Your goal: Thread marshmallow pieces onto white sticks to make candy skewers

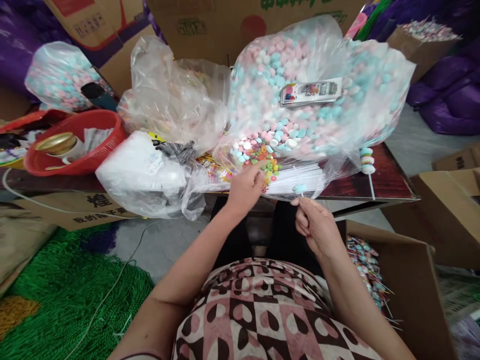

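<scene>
My right hand [317, 222] pinches a thin white stick with a pale blue marshmallow [299, 188] threaded on its top. My left hand [245, 186] reaches into a small heap of colourful ring candies [270, 172], its fingers drawn together at the heap; what is between them is hidden. Just right of the rings lies a bundle of white sticks [296, 177]. Behind the rings, pink, blue and white marshmallows [279, 135] spill from the mouth of a large clear bag [258, 85]. One finished-looking marshmallow skewer [368, 162] rests near the table's right end.
A stack of printed labels [312, 92] lies on the large bag. A red basket [75, 162] and clear bags [176, 95] stand at the left. Below right, an open carton [408, 280] contains many wrapped skewers [367, 265]. Green strands [86, 290] cover the floor at left.
</scene>
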Motion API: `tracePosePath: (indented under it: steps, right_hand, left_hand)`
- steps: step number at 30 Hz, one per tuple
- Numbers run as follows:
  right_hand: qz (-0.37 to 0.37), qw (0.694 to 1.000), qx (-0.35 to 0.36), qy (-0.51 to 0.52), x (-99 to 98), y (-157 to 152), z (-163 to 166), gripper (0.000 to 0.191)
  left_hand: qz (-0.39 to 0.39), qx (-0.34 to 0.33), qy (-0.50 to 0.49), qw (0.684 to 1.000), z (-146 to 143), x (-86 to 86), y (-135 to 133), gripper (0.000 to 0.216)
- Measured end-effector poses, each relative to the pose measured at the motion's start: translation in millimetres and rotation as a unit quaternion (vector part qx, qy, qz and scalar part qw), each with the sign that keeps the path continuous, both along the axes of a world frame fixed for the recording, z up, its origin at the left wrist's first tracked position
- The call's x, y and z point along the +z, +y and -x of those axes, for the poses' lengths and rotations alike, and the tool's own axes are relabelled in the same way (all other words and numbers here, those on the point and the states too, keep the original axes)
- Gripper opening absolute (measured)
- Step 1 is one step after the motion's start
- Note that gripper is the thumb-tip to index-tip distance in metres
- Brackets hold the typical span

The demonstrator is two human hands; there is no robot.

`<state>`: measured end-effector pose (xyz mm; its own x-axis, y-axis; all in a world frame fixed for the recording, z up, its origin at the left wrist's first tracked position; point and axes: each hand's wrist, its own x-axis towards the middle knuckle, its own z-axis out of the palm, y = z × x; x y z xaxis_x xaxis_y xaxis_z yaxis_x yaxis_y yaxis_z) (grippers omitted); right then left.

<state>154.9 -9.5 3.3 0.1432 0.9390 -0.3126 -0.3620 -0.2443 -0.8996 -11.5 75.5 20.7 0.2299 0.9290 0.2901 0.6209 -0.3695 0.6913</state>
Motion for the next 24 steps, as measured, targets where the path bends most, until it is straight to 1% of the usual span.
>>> tracePosePath:
  steps: [1,2,4,5,7,11,13,15,17,19,21,22,24]
  right_hand:
    - [0.000,1.000,-0.003,0.003,0.7,0,-1,0.029]
    - [0.001,1.000,-0.004,0.008,1.1,0,-1,0.029]
    - [0.008,1.000,-0.004,0.018,0.7,-1,-1,0.028]
    - [0.011,1.000,-0.003,0.022,0.0,-1,-1,0.028]
    - [0.014,1.000,-0.001,0.027,-1.8,-2,1,0.029]
    - [0.014,1.000,0.007,0.024,-5.0,-3,3,0.031]
    - [0.019,1.000,0.015,0.017,-6.3,-4,6,0.033]
    - [0.022,0.999,0.030,0.009,-7.5,-5,11,0.034]
    - [0.021,0.999,0.049,0.000,-8.2,-5,15,0.034]
    - [0.016,0.997,0.068,-0.015,-7.8,-4,18,0.034]
    - [0.008,0.996,0.086,-0.035,-6.1,0,21,0.034]
    - [0.003,0.995,0.094,-0.044,-4.8,2,22,0.035]
    - [-0.009,0.992,0.106,-0.063,-1.9,6,23,0.035]
  left_hand:
    - [-0.002,0.015,0.053,0.998,4,0.9,9,0.033]
    - [0.004,0.012,0.114,0.993,8,0.6,18,0.030]
    - [0.014,-0.007,0.222,0.975,12,-2.4,32,0.026]
    - [0.017,-0.018,0.259,0.965,13,-4.4,36,0.026]
    - [0.016,-0.028,0.296,0.955,13,-7.8,40,0.026]
    - [-0.003,-0.034,0.299,0.954,12,-11.3,36,0.023]
    - [-0.015,-0.021,0.271,0.962,12,-13.5,34,0.022]
    - [-0.012,-0.001,0.212,0.977,13,-16.7,34,0.021]
    - [0.007,0.017,0.128,0.992,15,-20.2,36,0.022]
    - [0.041,0.026,0.029,0.998,17,-22.3,38,0.024]
    - [0.096,0.026,-0.083,0.992,17,-21.8,39,0.026]
    - [0.131,0.021,-0.142,0.981,16,-20.6,39,0.027]
    - [0.198,-0.005,-0.249,0.948,15,-16.9,37,0.028]
